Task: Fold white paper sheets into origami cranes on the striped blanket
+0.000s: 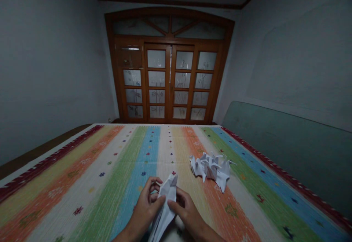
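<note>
My left hand (pixel 145 207) and my right hand (pixel 187 211) meet at the bottom middle of the head view. Both pinch a partly folded white paper (pixel 166 205), thumbs pressed on its front and fingers curled behind. The paper stands up between the hands with a pointed tip toward the far side. It hovers just above the striped cloth (pixel 110 176). A small pile of folded white paper cranes (pixel 211 168) lies on the cloth a little beyond and to the right of my right hand.
The multicoloured striped cloth covers a wide flat surface whose far edge lies ahead. A green padded panel (pixel 288 150) runs along the right wall. Wooden glazed doors (pixel 169 82) stand at the far end. Dark floor (pixel 41 150) shows at left.
</note>
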Motion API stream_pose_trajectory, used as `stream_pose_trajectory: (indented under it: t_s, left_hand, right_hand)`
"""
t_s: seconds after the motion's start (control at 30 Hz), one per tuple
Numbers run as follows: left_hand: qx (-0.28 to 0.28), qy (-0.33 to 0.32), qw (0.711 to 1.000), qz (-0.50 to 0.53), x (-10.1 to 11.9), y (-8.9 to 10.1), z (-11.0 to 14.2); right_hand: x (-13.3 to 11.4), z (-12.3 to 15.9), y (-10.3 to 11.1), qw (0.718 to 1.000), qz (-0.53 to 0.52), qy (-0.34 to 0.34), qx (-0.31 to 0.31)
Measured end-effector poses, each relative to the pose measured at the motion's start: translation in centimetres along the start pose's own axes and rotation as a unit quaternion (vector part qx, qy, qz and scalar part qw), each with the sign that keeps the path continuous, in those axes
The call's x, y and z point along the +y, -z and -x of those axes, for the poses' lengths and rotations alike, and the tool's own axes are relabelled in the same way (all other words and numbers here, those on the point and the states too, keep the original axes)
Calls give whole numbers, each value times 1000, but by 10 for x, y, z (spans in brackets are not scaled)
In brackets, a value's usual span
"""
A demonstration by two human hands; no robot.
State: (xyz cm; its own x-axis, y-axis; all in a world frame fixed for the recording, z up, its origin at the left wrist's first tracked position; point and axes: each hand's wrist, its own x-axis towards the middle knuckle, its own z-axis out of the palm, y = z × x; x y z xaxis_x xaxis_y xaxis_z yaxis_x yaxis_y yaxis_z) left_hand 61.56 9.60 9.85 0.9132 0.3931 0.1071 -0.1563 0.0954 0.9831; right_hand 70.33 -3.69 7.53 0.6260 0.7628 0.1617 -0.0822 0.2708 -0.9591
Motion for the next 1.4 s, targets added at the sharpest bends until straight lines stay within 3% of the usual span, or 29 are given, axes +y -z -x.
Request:
stream_pose_trajectory:
  t_s: [0.13, 0.37, 0.7, 0.93, 1.27, 1.4]
  left_hand:
    - [-40, 22, 999, 28, 4, -1, 2]
    - [-55, 41, 998, 2, 5, -2, 3]
    - [-12, 48, 999, -1, 1, 11, -1]
    - [35, 9, 999, -40, 3, 12, -10]
    - [18, -14, 1000, -11, -6, 7, -9]
    - [17, -33, 997, -61, -3, 4, -3]
  right_hand:
    - [0, 1, -1, 1000, 15, 1, 13]
    - [-3, -1, -1, 999, 37, -3, 16]
    - [6, -6, 10, 995, 89, -5, 45]
    - [7, -9, 15, 994, 83, -32, 62]
    - [3, -11, 15, 997, 60, 8, 52]
    - [4, -9, 12, 997, 58, -17, 50]
